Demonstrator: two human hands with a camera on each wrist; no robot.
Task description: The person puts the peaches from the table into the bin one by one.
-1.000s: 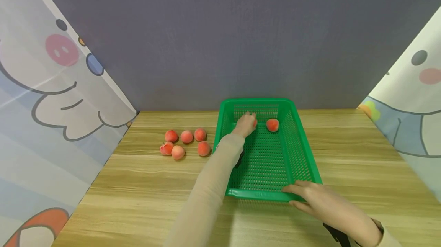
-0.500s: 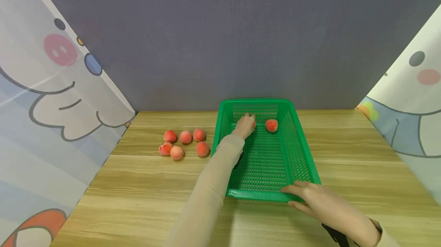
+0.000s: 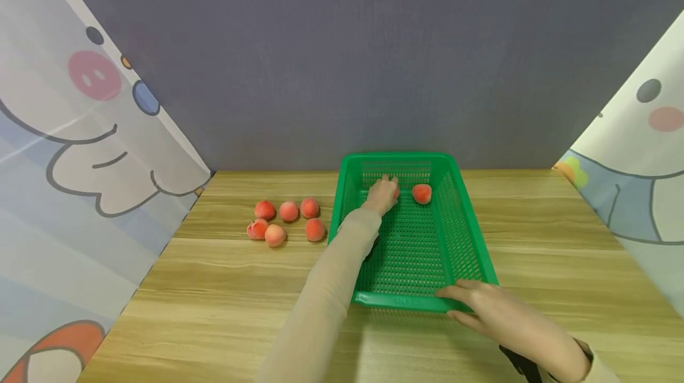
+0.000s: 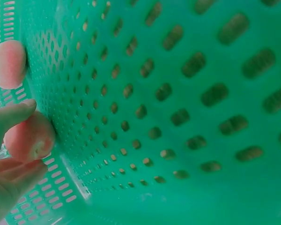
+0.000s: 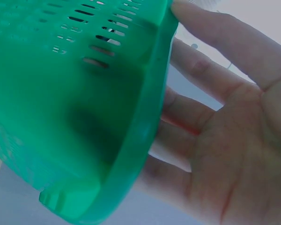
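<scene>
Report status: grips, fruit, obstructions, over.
Left grip holds peach inside basket. Right grip on basket's near-right corner. Second peach just right, apart. Nothing visibly blocking.

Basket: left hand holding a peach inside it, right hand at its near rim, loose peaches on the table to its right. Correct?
Not quite: the head view shows the loose peaches left of the basket, not right. The rest stands.

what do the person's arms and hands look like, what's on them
The left hand and right hand are ungloved. The left sleeve is long, plain and cream; the right sleeve, mostly out of frame, is similarly pale. A black strap-like piece shows at the right wrist. Something dark at the left wrist is mostly hidden.
</scene>
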